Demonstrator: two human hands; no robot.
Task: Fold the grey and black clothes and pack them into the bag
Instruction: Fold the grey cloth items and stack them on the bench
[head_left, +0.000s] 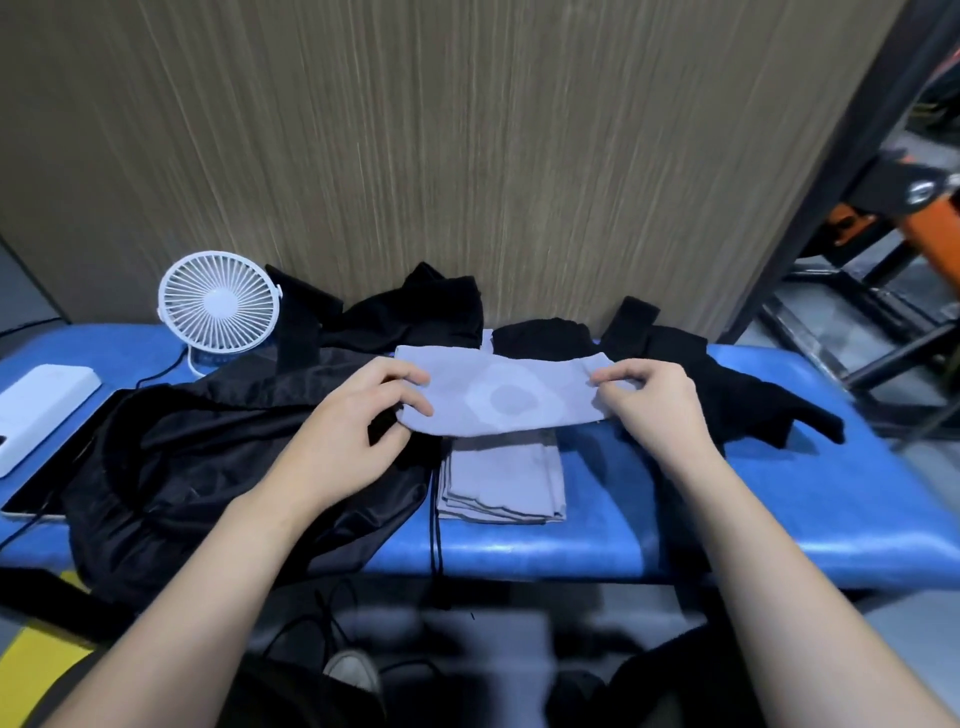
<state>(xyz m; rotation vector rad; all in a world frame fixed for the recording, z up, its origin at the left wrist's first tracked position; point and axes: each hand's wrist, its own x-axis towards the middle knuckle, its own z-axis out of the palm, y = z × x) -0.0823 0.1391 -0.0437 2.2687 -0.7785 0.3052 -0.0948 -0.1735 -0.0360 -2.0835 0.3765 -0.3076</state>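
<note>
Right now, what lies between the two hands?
In the head view, a grey cloth with a pale patch at its middle stretches between the left hand and the right hand, each pinching one end. A folded grey pile lies beneath it.

Head view, down onto near bench (779, 499)

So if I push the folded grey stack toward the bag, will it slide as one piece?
Probably not: the folded grey stack is thin, loose layers with fanned front edges, so it likely shears or bunches. It looks light, and the blue padded bench may grip.
</note>
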